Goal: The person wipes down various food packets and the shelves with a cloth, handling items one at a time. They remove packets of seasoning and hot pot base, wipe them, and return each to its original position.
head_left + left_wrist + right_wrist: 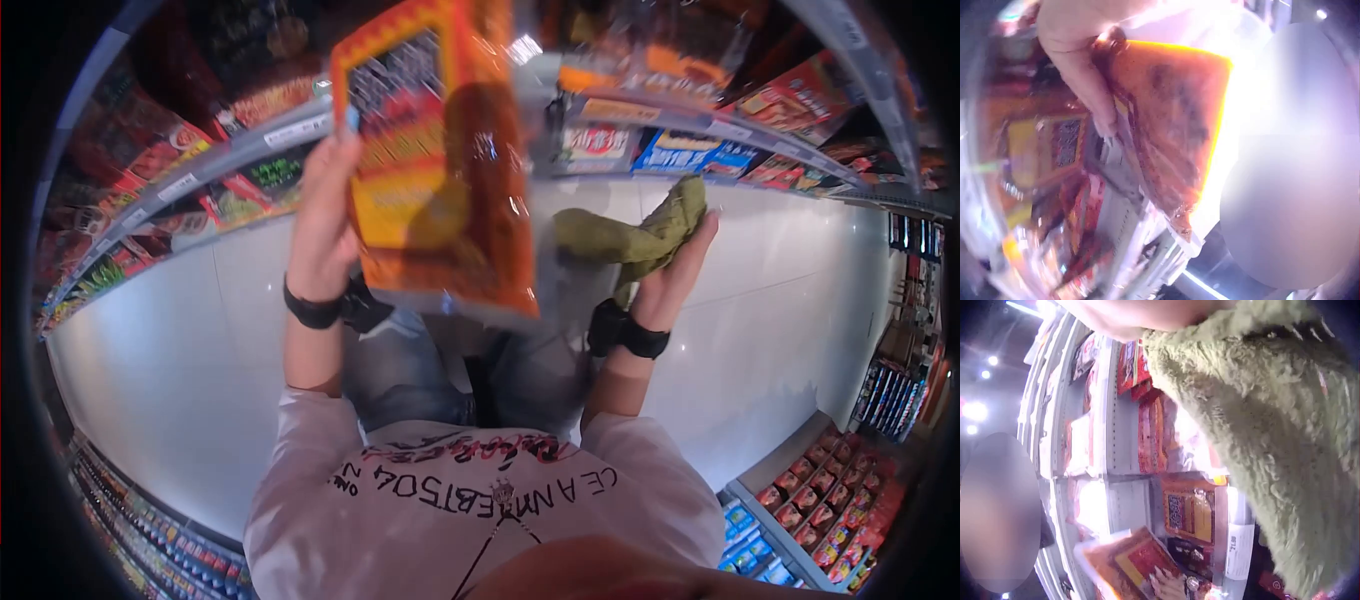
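Observation:
In the head view my left hand (325,205) grips an orange and yellow food packet (420,170) by its left edge, with the thumb over its front. The packet is held up before the shelf, clear plastic margins showing at its edges. The left wrist view shows the fingers on the rim of the packet (1169,119), its reddish-brown contents showing through. On the other side, my right hand (675,275) holds a fluffy green cloth (635,235), bunched against the fingers and hanging down. In the right wrist view the cloth (1241,425) hides most of that hand.
A shelf edge with price tags (290,132) curves along the front, with bagged foods on it. Blue packets (680,152) lie on the lower shelf. Behind at the right stands a rack of red packs (820,500). A pale tiled floor (780,290) lies between.

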`<state>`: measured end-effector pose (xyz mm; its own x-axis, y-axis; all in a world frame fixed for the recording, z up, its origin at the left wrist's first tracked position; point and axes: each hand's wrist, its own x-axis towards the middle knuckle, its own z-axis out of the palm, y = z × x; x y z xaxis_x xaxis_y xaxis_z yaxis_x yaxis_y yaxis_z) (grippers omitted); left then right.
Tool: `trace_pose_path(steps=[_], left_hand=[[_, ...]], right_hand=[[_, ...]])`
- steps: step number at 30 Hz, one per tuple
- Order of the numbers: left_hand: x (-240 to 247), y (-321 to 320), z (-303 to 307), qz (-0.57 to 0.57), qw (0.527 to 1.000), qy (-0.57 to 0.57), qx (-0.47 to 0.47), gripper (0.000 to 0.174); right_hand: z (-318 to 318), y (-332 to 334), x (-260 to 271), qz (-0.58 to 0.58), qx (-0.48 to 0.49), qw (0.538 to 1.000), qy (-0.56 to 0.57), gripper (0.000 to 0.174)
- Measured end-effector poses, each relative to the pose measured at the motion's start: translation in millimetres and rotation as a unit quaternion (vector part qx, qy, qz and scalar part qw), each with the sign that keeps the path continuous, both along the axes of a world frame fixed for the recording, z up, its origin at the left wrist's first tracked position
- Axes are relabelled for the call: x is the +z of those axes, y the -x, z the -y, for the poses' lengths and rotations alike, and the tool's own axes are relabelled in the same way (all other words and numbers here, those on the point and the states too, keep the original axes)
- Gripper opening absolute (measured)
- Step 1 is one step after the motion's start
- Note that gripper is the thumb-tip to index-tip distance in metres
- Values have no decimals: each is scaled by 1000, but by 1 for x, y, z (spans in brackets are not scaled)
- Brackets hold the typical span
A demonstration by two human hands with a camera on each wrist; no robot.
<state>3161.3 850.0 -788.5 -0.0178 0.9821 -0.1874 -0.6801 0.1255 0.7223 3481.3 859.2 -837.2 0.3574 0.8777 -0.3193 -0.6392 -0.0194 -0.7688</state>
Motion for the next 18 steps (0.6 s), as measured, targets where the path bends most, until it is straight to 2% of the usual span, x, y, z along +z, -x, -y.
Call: trace_pose_path(steps=[2, 3, 4, 5, 6, 8, 9, 11, 13, 14, 15, 16, 17, 18], left_hand=[[-31, -9, 22, -34, 999, -15, -39, 25], [-34, -18, 31, -28, 999, 1, -40, 25], [-30, -31, 35, -107, 993, 13, -50, 23], [-29, -42, 38, -185, 981, 20, -61, 22], [-33, -49, 41, -181, 981, 25, -63, 22], [-40, -57, 42, -262, 961, 25, -83, 18], [-36, -58, 42, -271, 958, 26, -94, 18], [-43, -53, 45, -269, 955, 55, -111, 19], [-54, -50, 47, -251, 955, 100, -121, 20], [-52, -50, 47, -253, 955, 98, -121, 20], [-50, -50, 47, -169, 979, 81, -85, 20], [-49, -49, 46, -83, 994, 62, -47, 20], [-66, -43, 45, -171, 984, 22, -48, 21], [-72, -40, 42, -171, 984, 20, -46, 21]], right_hand=[[4, 9, 14, 65, 4, 997, 31, 37], [7, 11, 19, 128, -49, 991, 10, 36], [9, 14, 26, 192, -99, 976, -14, 36], [11, 23, 42, 343, -163, 925, -14, 35], [14, 30, 50, 389, -233, 889, -73, 36], [25, 41, 60, 438, -293, 817, -232, 34], [30, 49, 60, 473, -179, 774, -380, 36], [51, 51, 65, 559, 122, 666, -479, 40], [55, 62, 65, 595, 419, 549, -412, 49], [47, 80, 61, 573, 535, 486, -387, 53], [48, 86, 55, 573, 533, 487, -389, 53], [50, 90, 45, 614, 523, 461, -369, 57], [49, 94, 41, 654, 513, 433, -349, 61], [44, 94, 42, 655, 512, 432, -350, 61]])
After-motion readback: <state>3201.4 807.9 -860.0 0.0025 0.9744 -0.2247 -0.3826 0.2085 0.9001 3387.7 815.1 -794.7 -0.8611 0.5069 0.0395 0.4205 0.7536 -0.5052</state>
